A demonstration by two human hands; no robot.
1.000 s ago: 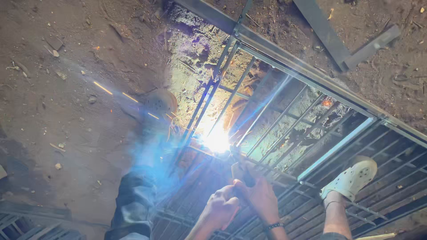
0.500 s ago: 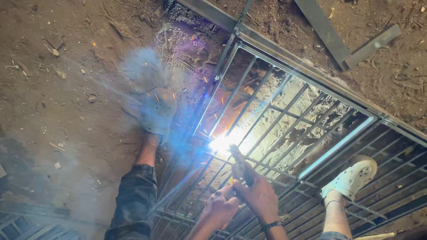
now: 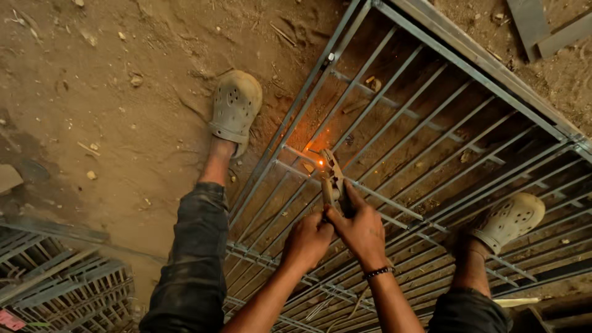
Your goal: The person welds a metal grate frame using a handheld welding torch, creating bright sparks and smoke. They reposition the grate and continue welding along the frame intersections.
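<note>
Both hands closed together on one tool: right hand (image 3: 362, 231) wrapped round the handle of the welding electrode holder (image 3: 333, 179), fingers curled tight, dark bead bracelet (image 3: 378, 271) on the wrist. Left hand (image 3: 307, 242) clenched just beside it, knuckles touching the right hand; grips the same handle from the left side, exact finger hold hidden. Holder points up and away from the hands, its tip down at a joint of the metal grille (image 3: 431, 129). Small orange glow (image 3: 320, 162) at the tip, a few sparks scattered just above it on the bars.

Grille lies flat on the dirt floor (image 3: 111, 111): grey steel frame, long parallel bars running diagonally, thin cross bars. Weld spot sits near the grille's left long edge, where a cross bar meets the frame bars.

Left foot in a pale perforated clog (image 3: 234, 108), on the dirt just outside the grille's left edge. Right foot in a matching clog (image 3: 509, 221), standing on the bars toward the grille's right side. Dark trouser legs at bottom of frame.

Second grille stack (image 3: 61, 283) at bottom left corner of the floor, a small pink-red scrap (image 3: 9, 320) on it, label or not, cannot tell. Flat grey metal bars (image 3: 542, 31) lie on the dirt at top right, beyond the frame's far edge. Small stones and twigs scattered over the dirt.
</note>
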